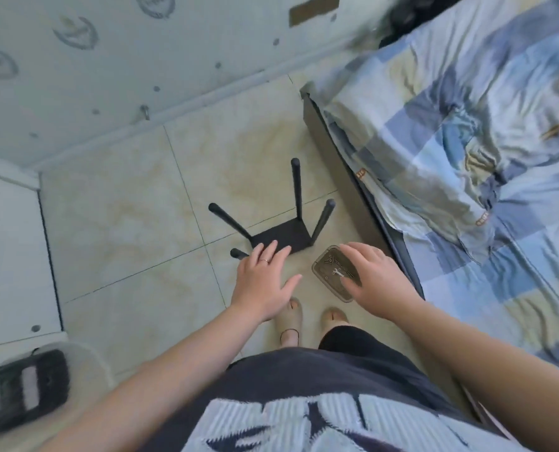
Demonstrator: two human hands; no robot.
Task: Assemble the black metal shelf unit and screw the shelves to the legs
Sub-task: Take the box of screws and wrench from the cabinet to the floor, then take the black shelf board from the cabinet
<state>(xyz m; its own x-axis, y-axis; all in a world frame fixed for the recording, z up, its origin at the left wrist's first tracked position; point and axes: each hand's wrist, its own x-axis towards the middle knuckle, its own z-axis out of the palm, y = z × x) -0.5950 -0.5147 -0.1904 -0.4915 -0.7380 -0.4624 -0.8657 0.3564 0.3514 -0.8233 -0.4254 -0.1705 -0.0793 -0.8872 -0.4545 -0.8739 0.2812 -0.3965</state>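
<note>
One shelf [279, 234] only is in view, black, lying flat on the tiled floor [134, 203] just beside the bed [467, 158]; four legs stand up from its corners, the far one [296, 187] near upright, the others [229, 223] splayed by the wide lens (the near-left one [238, 253] shows only its tip); whether each is screwed tight cannot be told from here. No second shelf is visible, so by my reading the unit is at an early stage: first tier with legs on, further shelves and their screws still to do.

A lidless brown tray [335, 275] sits on the floor between shelf and bed, close to the person's feet; in it a small spanner [336, 273] and a few screws [328, 260], too small to count.

Left hand [265, 282]: flat, fingers spread, holding nothing; it hovers over the shelf's near edge, contact not clear. Right hand [374, 277]: likewise spread and empty, over the tray's right side, partly hiding it; fingers not closed on anything.

Judgement: both hands look set to reach down, the left toward the shelf, the right toward the hardware; no fastening is under way.
</note>
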